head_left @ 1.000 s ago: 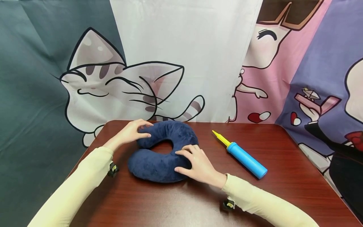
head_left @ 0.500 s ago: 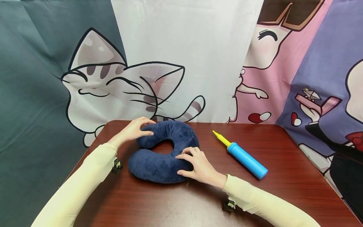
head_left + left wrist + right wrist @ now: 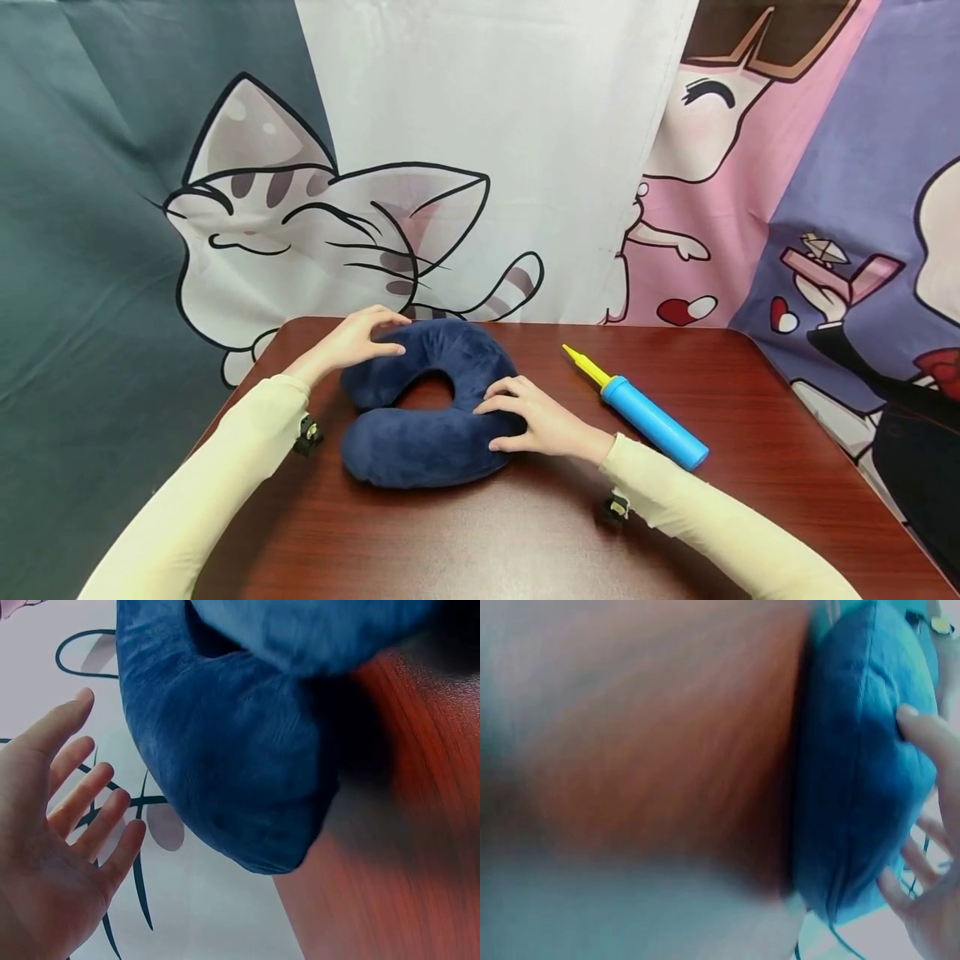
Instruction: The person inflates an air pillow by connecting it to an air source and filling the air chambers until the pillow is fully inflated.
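Note:
A navy plush U-shaped neck pillow [image 3: 431, 450] lies on the table, its two ends toward the left. My left hand [image 3: 356, 340] is over its far arm; in the left wrist view this hand [image 3: 67, 825] has loosely spread fingers and a visible gap from the pillow [image 3: 225, 750]. At the pillow's right bend is my right hand [image 3: 543, 421], fingers bent slightly. The right wrist view has its thumb touching the plush of the pillow [image 3: 855, 765], with the other fingers [image 3: 919, 859] spread along the pillow's side.
A blue hand pump [image 3: 652, 421] with a yellow nozzle lies slantwise on the right of the brown table [image 3: 420, 550]. Behind the table hangs a cartoon-printed cloth [image 3: 510, 125].
The pillow's far arm has shifted left and the gap between its ends has narrowed. My right hand has moved slightly right and up; the left hand moved slightly right, then stayed nearly still.

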Motion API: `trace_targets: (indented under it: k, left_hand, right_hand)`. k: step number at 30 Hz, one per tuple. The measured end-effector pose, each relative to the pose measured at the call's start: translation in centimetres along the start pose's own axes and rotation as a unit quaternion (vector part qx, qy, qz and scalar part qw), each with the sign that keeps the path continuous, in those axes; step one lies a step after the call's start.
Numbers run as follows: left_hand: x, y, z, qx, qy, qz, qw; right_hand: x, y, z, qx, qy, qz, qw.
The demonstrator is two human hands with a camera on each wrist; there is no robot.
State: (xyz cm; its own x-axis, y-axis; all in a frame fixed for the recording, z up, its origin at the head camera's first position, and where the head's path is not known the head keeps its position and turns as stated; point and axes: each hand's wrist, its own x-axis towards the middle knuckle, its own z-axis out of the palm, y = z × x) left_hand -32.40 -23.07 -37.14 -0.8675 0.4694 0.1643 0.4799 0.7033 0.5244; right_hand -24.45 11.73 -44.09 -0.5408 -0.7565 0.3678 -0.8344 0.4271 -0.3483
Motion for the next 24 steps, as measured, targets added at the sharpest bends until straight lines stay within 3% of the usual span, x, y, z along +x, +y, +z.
trace_targets:
  k: [9, 13, 18, 24]
  left_hand:
    - [0.2, -0.2, 0.3, -0.012, 0.009, 0.009, 0.9999]
    - [0.3, -0.5, 0.7, -0.008, 0.012, 0.020, 0.9997]
    - [0.5, -0.9, 0.7, -0.030, -0.011, -0.013, 0.9994]
    - [1.2, -1.0, 0.8, -0.033, -0.014, -0.022, 0.9991]
  right_hand:
    - [0.3, 3.2, -1.5, 0.048, -0.073, -0.013, 0.9961]
    - [0.2, 3.8, -1.7, 0.053, -0.070, -0.023, 0.9958]
    - [0.3, 3.7, -1.8, 0.058, -0.070, -0.026, 0.9955]
    - [0.0, 2.8, -2.4, 0.057, -0.050, -0.022, 0.9969]
